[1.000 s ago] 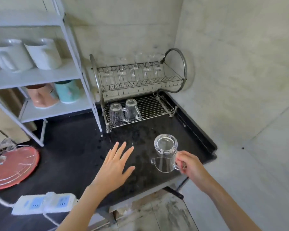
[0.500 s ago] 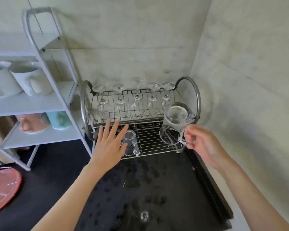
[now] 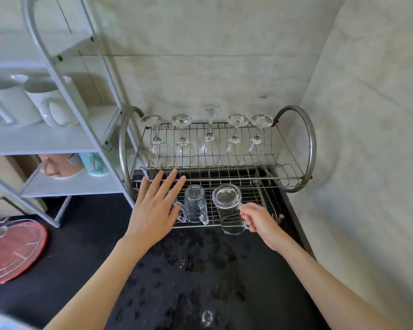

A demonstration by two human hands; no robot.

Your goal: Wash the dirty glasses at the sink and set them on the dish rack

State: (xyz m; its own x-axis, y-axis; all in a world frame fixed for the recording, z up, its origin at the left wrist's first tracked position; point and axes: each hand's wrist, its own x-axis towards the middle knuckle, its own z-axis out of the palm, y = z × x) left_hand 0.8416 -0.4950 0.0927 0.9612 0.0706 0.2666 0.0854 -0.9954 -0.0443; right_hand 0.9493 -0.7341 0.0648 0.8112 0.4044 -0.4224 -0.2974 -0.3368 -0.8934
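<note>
A two-tier metal dish rack (image 3: 305, 144) stands against the back wall. Several stemmed glasses (image 3: 209, 139) hang upside down in its upper tier. My right hand (image 3: 260, 222) pinches the handle of a clear glass mug (image 3: 228, 208), which is upside down at the front of the lower tier. To its left another clear mug (image 3: 196, 203) stands inverted on the lower tier. My left hand (image 3: 156, 206) hovers with straight spread fingers over the rack's left side and partly hides a further mug there.
The black counter (image 3: 200, 270) in front of the rack is wet. A white shelf unit (image 3: 65, 139) with white, pink and teal mugs stands to the left. A red tray (image 3: 12, 246) lies at the far left. The wall (image 3: 367, 163) closes in on the right.
My right hand has brought the glass mug from over the counter to the rack, turned it upside down and lowered it onto the lower tier. My left hand has moved forward over the rack.
</note>
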